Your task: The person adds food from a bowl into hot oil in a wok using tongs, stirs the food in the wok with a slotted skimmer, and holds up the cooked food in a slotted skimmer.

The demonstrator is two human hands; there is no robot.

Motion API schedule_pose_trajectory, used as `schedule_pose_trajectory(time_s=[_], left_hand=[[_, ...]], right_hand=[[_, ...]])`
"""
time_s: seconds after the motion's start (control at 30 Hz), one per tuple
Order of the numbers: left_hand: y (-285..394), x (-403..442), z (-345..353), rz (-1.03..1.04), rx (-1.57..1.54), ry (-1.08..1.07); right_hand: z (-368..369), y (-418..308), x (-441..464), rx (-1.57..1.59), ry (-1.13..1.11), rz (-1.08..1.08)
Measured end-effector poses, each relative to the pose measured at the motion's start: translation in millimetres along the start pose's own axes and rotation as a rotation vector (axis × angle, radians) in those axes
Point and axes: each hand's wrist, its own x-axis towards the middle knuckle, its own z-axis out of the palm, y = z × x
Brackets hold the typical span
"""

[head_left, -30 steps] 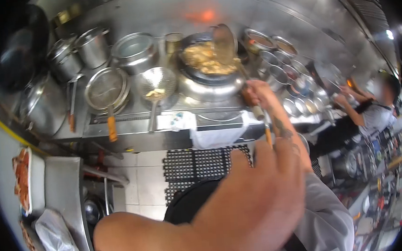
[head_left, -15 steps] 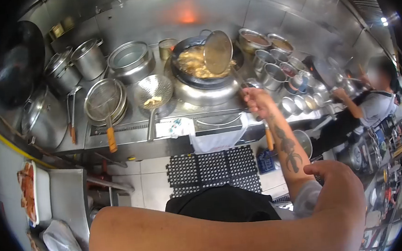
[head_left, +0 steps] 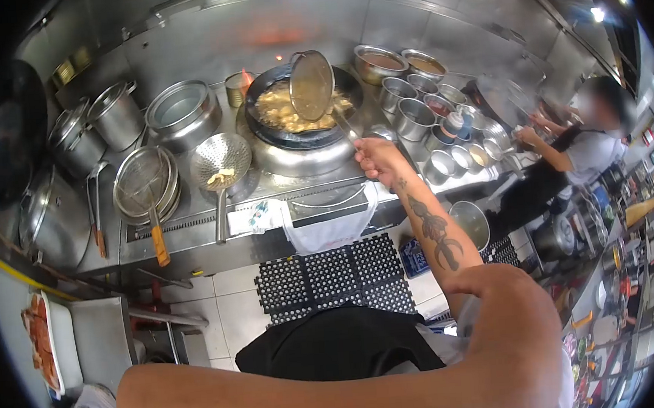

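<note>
My right hand (head_left: pixel 378 159) is closed round the handle of a round mesh skimmer (head_left: pixel 311 86). The skimmer's head is tilted up over a black wok (head_left: pixel 349 89), in which pale golden pieces of food (head_left: pixel 275 110) lie in bubbling liquid. Across the bottom of the view lies my left arm, bent, with my left hand (head_left: pixel 500 287) close to my right elbow. Its fingers are hidden, and I cannot make out whether it holds anything. A perforated ladle (head_left: pixel 220 154) with a few food bits rests on the steel counter (head_left: pixel 255 201), left of the wok.
Left on the counter stand stacked strainers (head_left: pixel 143 183), a round steel pot (head_left: pixel 180 112) and lidded pots (head_left: pixel 114 113). Several steel containers (head_left: pixel 414 118) crowd the right side. A white cloth (head_left: pixel 318 235) hangs from the front rail. A co-worker (head_left: pixel 596 147) stands farther right.
The view has shifted, so the counter appears farther left. My right hand still grips the skimmer, which stays over the wok, slightly farther left relative to it.
</note>
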Motion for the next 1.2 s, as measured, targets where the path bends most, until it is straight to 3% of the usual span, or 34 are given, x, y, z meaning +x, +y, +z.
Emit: schedule_pose_trajectory(time_s=[0.13,0.27,0.63,0.93,1.2], left_hand=[[4.3,-5.0,-2.1,-0.095,0.031,-0.026],[5.2,-6.5,-2.6,-0.059,0.072,-0.055],[11.9,-13.6,10.3,-0.074,0.137,0.06],[9.3,-11.5,9.3,0.004,0.088,0.045],[-6.8,-28.1,-7.8,-0.001,-0.493,-0.118]], right_hand=[[9.4,1.1,5.3,-0.056,0.031,0.046],[8.4,1.5,13.1,-0.077,0.018,0.054],[-31.7,19.7,34.0,0.433,-0.27,0.219],[-39.9,16.3,23.1,0.4,-0.256,0.168],[-35.5,8.5,17.0,0.357,-0.23,0.11]])
